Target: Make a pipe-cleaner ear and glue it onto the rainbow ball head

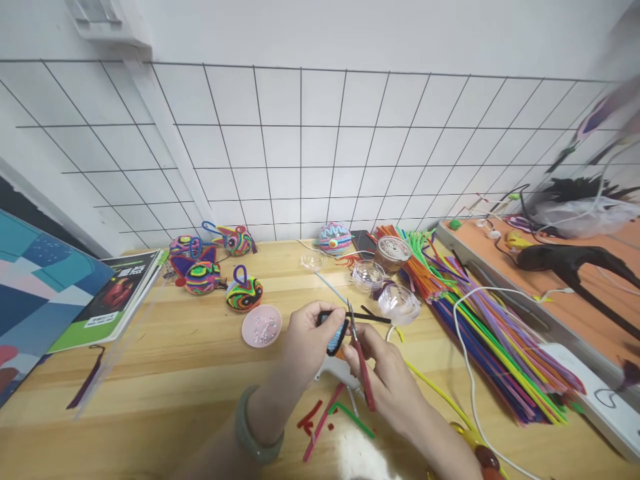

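Note:
My left hand point(313, 331) pinches a small pipe-cleaner piece point(336, 339), light blue inside a black border. From its right side a black pipe-cleaner end point(371, 317) sticks out. A light blue strand point(330, 287) runs up and away from it. In my right hand point(383, 360) are scissors with red handles point(366, 381). Their blades point upward, close beside the black-edged piece. Whether the blades touch the black strand I cannot tell. Below my hands a white tool point(336, 369), partly hidden, lies on the table among cut red, pink and green pipe-cleaner bits point(353, 421).
A pink dish point(262, 326) of small beads stands left of my hands. Several colourful fish-like balls point(243, 293) sit behind it. Clear plastic cups point(399, 303) and a spool point(393, 253) are at back right. A pipe-cleaner bundle point(493, 333), white cable point(469, 360) and power strip point(595, 393) lie right.

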A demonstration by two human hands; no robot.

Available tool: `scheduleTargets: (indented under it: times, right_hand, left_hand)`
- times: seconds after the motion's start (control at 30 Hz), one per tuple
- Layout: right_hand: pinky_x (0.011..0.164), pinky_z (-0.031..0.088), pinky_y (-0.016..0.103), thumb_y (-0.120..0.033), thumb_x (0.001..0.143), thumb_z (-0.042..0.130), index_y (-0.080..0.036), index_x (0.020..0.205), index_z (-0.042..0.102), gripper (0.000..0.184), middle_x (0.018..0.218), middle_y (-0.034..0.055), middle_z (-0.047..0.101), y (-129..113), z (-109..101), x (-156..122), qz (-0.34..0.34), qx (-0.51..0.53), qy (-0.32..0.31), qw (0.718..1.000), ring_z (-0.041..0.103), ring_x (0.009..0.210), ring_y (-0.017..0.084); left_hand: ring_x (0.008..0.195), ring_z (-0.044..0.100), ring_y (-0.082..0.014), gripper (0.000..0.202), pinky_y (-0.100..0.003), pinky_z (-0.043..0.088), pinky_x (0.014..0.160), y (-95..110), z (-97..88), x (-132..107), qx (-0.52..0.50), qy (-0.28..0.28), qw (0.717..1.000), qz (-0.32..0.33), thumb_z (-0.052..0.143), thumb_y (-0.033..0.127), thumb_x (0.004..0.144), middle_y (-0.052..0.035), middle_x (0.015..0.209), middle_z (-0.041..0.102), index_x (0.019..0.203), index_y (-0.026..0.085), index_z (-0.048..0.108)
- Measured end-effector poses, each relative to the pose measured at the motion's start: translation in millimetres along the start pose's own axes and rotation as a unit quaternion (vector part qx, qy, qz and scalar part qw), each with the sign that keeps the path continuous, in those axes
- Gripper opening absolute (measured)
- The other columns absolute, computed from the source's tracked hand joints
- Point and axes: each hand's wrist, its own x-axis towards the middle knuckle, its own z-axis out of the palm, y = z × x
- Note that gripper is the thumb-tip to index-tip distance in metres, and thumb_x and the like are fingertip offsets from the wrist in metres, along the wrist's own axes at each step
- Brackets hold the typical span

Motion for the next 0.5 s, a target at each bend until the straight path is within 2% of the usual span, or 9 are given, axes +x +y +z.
scheduleTargets:
  times: [0.2, 0.5]
  right_hand:
    - [0.056, 0.038, 0.024, -0.035, 0.091, 0.041, -0.019, 0.091, 0.049, 0.018, 0.067, -0.0008, 0.056, 1.3, 3.3, -0.6, 0.013, 0.01, 0.003, 1.0, 0.05, 0.058, 0.014]
    - [0.055, 0.038, 0.024, -0.035, 0.093, 0.036, -0.019, 0.096, 0.048, 0.021, 0.065, -0.0009, 0.055, 4.2, 9.8, -0.9, 0.019, -0.008, 0.025, 0.999, 0.051, 0.056, 0.015]
  left_hand:
    - [0.046, 0.051, -0.0068, 0.021, -0.018, 0.038, 0.043, -3.2, 0.1, 1.1, -0.028, -0.011, 1.0, -0.009, 0.067, 0.035, 0.068, -0.0005, 0.066, 0.064, 0.072, 0.015, 0.062]
    - [0.046, 0.047, -0.0055, 0.019, -0.016, 0.036, 0.042, -7.3, 2.1, 3.0, -0.038, -0.007, 0.999, 0.001, 0.067, 0.033, 0.07, 0.0009, 0.059, 0.058, 0.069, 0.014, 0.062]
